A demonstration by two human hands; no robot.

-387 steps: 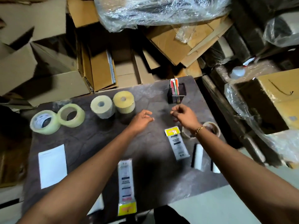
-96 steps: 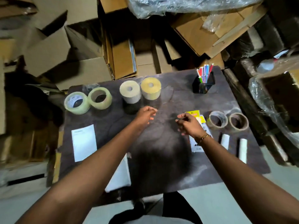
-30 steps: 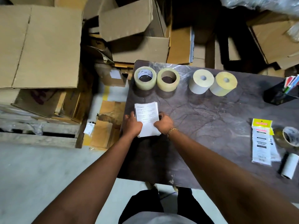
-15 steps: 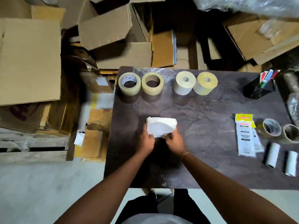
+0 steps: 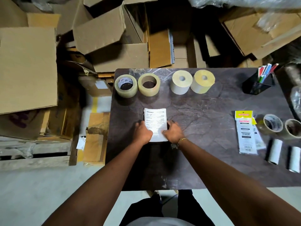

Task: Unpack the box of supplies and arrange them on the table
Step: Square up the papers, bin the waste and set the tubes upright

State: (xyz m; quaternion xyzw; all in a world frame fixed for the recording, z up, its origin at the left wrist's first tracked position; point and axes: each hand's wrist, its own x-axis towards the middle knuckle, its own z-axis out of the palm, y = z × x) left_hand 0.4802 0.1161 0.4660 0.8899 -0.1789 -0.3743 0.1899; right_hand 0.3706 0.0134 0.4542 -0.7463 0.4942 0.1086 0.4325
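Observation:
A stack of white printed sheets (image 5: 155, 119) lies flat on the dark table (image 5: 203, 152), left of middle. My left hand (image 5: 143, 132) grips its left edge and my right hand (image 5: 173, 132) grips its right edge, thumbs on top. Along the back edge stand two clear tape rolls (image 5: 126, 85) (image 5: 149, 84) and two pale yellow rolls (image 5: 180, 84) (image 5: 202, 80). At the right lie a packet with a yellow header (image 5: 246, 132), two small tape rolls (image 5: 272, 123) (image 5: 293, 128) and two white tubes (image 5: 275, 150) (image 5: 294, 159). A black pen holder (image 5: 259, 84) stands at the back right.
Open and flattened cardboard boxes (image 5: 112, 38) crowd the floor behind and left of the table. A large flat carton (image 5: 27, 69) lies at far left. Plastic-wrapped goods (image 5: 296, 98) press on the table's right edge. Grey floor (image 5: 40, 193) lies at the near left.
The paper stack was stood on edge and curled between my hands half a second ago; it now lies flat on the table with the print facing up.

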